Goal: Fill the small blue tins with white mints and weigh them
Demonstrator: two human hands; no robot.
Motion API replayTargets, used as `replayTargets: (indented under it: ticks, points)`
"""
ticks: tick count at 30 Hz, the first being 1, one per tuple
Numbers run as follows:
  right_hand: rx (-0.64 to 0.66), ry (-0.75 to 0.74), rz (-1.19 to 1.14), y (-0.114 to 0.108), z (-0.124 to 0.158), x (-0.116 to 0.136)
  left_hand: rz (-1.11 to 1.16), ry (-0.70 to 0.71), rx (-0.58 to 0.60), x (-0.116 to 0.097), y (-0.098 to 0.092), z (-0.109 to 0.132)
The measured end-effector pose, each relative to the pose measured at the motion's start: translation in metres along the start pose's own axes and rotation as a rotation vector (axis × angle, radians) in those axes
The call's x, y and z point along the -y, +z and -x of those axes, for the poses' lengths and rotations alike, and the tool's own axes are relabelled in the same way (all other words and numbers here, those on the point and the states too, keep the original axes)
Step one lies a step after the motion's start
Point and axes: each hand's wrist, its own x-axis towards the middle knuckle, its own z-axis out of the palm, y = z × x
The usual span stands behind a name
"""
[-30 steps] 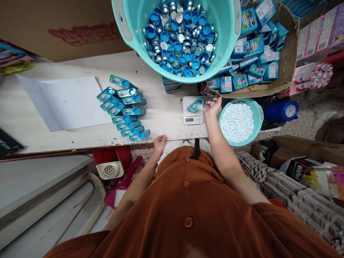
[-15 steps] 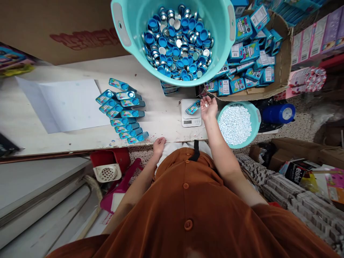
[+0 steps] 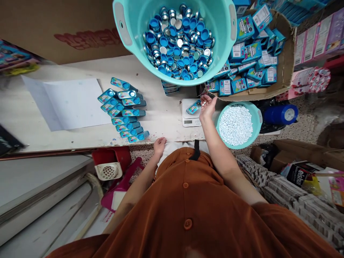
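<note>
My right hand (image 3: pixel 207 106) hovers palm-up beside a small white scale (image 3: pixel 191 113), cupped around a few white tablets. A blue tin (image 3: pixel 194 106) lies on the scale, just left of the fingertips. My left hand (image 3: pixel 159 144) rests loosely curled on the table's near edge, holding nothing I can see. A teal bowl of white tablets (image 3: pixel 236 124) sits just right of my right hand. A cluster of filled blue tins (image 3: pixel 124 109) lies on the table to the left.
A large teal tub of blue and silver caps (image 3: pixel 177 39) stands behind the scale. A cardboard box of blue packages (image 3: pixel 255 53) is at the back right. White paper (image 3: pixel 67 102) lies on the left of the table. A blue roll (image 3: pixel 281 114) and boxes crowd the floor at right.
My right hand turned palm-up, showing white tablets in it, then shifted slightly left toward the tin on the scale. The left hand stayed on the table edge.
</note>
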Motion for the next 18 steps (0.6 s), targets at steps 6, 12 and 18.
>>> replayTargets:
  ticks: [6,12,18]
  points:
    - [0.025,-0.083,0.011,-0.001,0.000,-0.004,-0.006,-0.003,-0.005,0.001,0.003,0.000]
    - [-0.057,-0.164,0.093,-0.013,-0.002,-0.002,-0.030,0.006,-0.006,0.003,0.002,-0.002]
    - [-0.153,-0.186,0.164,-0.040,-0.008,0.003,-0.065,0.042,0.006,0.004,0.004,-0.002]
